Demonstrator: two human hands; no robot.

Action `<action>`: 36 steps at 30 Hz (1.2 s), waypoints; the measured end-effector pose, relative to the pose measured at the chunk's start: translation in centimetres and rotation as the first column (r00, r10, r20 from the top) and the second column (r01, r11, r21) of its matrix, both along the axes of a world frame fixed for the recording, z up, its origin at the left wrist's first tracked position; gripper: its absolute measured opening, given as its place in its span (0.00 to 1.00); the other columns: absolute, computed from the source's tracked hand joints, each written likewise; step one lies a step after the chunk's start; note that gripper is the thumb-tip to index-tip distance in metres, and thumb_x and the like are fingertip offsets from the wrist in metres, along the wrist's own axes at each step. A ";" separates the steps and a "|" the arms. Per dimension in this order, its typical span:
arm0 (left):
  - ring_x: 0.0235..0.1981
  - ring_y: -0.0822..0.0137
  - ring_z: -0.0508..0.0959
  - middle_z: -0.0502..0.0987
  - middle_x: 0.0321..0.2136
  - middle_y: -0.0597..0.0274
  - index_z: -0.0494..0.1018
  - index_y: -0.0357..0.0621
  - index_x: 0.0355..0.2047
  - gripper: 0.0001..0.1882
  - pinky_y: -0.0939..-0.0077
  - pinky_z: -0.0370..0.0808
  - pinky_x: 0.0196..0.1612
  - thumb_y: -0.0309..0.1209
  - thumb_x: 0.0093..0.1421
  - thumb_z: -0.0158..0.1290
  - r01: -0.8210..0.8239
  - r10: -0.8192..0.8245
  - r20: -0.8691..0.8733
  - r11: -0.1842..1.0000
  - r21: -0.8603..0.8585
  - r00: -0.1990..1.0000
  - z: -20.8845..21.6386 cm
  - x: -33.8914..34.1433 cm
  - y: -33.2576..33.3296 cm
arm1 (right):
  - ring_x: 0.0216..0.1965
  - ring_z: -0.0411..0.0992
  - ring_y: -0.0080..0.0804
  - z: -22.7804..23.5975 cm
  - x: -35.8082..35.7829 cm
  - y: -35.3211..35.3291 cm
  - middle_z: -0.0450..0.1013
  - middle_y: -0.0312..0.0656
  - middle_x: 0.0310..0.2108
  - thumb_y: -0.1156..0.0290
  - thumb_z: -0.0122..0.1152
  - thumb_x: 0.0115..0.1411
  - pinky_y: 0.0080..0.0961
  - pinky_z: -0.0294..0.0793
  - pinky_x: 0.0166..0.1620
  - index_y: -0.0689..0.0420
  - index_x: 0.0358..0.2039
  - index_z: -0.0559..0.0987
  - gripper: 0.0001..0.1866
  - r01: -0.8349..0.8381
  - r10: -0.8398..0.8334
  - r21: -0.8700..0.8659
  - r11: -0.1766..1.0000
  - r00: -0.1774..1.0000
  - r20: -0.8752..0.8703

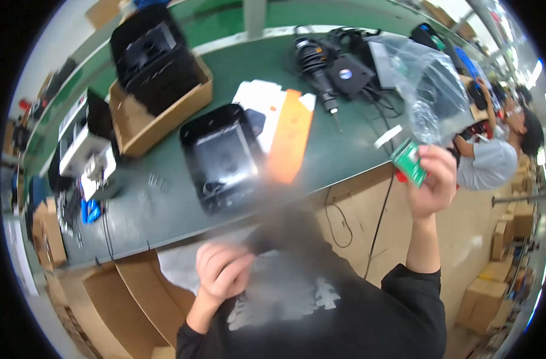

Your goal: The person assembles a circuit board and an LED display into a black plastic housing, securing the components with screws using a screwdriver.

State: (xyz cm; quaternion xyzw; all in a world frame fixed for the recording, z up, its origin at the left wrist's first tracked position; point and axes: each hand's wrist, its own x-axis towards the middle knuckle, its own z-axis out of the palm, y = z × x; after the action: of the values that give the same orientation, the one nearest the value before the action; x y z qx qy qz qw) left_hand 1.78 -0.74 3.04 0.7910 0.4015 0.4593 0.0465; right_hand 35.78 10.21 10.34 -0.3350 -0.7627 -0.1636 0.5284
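My right hand [433, 182] is raised at the right, gripping the lower end of a clear plastic bag [428, 90] that has a green label [408, 161]. My left hand [222, 269] is low near my chest, fingers curled on the edge of a blurred dark flat item [291, 233]; what it is cannot be told. On the green table [165, 203] in front of me lies a black tray-like device [222, 157], with an orange and white card sleeve [288, 134] beside it.
A cardboard box [159, 113] with black trays stands at the back left. A black power screwdriver [318, 72] and cables lie at the back right. Open cartons [129, 299] sit below the table edge. Another person [494, 155] works at the right.
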 end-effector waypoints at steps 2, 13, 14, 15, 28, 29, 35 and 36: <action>0.31 0.57 0.74 0.75 0.33 0.56 0.74 0.41 0.30 0.09 0.65 0.70 0.36 0.21 0.46 0.54 0.084 -0.072 0.077 0.983 -0.163 0.994 0.7 0.3 0.1 | 0.35 0.74 0.39 -0.7 -3.7 0.5 0.73 0.45 0.34 0.81 0.67 0.41 0.28 0.77 0.34 0.60 0.31 0.74 0.15 -0.212 0.214 -0.032 0.977 0.965 0.153; 0.37 0.70 0.74 0.75 0.37 0.61 0.65 0.39 0.46 0.16 0.73 0.72 0.42 0.27 0.57 0.51 0.659 0.317 0.891 0.600 -0.453 0.324 -1.5 1.4 -2.2 | 0.37 0.74 0.33 -3.6 -15.9 -1.2 0.75 0.37 0.36 0.73 0.63 0.44 0.25 0.76 0.34 0.55 0.31 0.77 0.11 -0.645 0.635 -0.075 0.761 0.715 0.293; 0.36 0.71 0.75 0.75 0.35 0.61 0.66 0.40 0.44 0.14 0.74 0.72 0.41 0.27 0.58 0.50 0.631 0.358 0.900 0.645 -0.430 0.247 -1.5 1.2 -2.5 | 0.36 0.74 0.32 -3.8 -16.2 -1.3 0.75 0.37 0.36 0.74 0.63 0.44 0.25 0.76 0.34 0.56 0.32 0.78 0.12 -0.660 0.650 -0.086 0.746 0.696 0.304; 0.36 0.71 0.75 0.75 0.35 0.61 0.66 0.40 0.44 0.14 0.74 0.72 0.41 0.27 0.58 0.50 0.623 0.369 0.898 0.651 -0.433 0.239 -1.7 0.8 -2.7 | 0.36 0.74 0.32 -4.0 -16.7 -1.3 0.75 0.37 0.36 0.74 0.63 0.44 0.25 0.76 0.34 0.56 0.32 0.78 0.12 -0.671 0.663 -0.093 0.736 0.685 0.301; 0.26 0.59 0.76 0.77 0.25 0.58 0.75 0.43 0.27 0.07 0.71 0.72 0.29 0.28 0.46 0.57 -0.233 0.542 0.407 0.766 -0.599 0.735 -2.3 -2.4 -3.9 | 0.34 0.75 0.35 -3.2 -18.7 -2.8 0.73 0.48 0.37 0.84 0.62 0.47 0.25 0.77 0.36 0.65 0.44 0.73 0.20 -0.642 0.638 -0.731 0.231 0.667 -0.384; 0.26 0.59 0.76 0.77 0.25 0.58 0.75 0.43 0.27 0.07 0.71 0.72 0.29 0.28 0.46 0.57 -0.229 0.539 0.406 0.766 -0.600 0.738 -1.7 -2.8 -3.4 | 0.33 0.75 0.34 -3.2 -18.8 -2.8 0.74 0.47 0.36 0.84 0.64 0.47 0.24 0.77 0.36 0.65 0.43 0.74 0.20 -0.594 0.651 -0.778 0.205 0.676 -0.345; 0.34 0.61 0.78 0.78 0.31 0.65 0.76 0.48 0.24 0.11 0.68 0.74 0.35 0.29 0.35 0.56 -0.278 0.276 0.058 0.960 0.026 0.959 0.1 -4.0 -0.8 | 0.31 0.75 0.37 -3.9 -18.7 -1.9 0.74 0.46 0.34 0.81 0.67 0.33 0.26 0.77 0.32 0.65 0.33 0.78 0.20 -0.631 0.746 -0.627 0.456 0.656 -0.117; 0.38 0.62 0.77 0.78 0.33 0.61 0.76 0.44 0.28 0.12 0.68 0.74 0.38 0.27 0.39 0.56 -0.247 0.245 0.086 0.969 0.013 0.966 0.1 -4.3 -0.8 | 0.31 0.75 0.37 -3.9 -18.6 -1.8 0.74 0.46 0.34 0.81 0.66 0.35 0.26 0.77 0.32 0.65 0.33 0.78 0.19 -0.657 0.766 -0.573 0.490 0.638 -0.078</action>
State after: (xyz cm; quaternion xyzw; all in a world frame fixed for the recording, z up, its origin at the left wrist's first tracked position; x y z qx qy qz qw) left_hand -2.47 -1.52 3.12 0.7157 0.4886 0.4991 -0.0034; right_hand 17.20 8.38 6.44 -0.1082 -0.8902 0.2673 0.3528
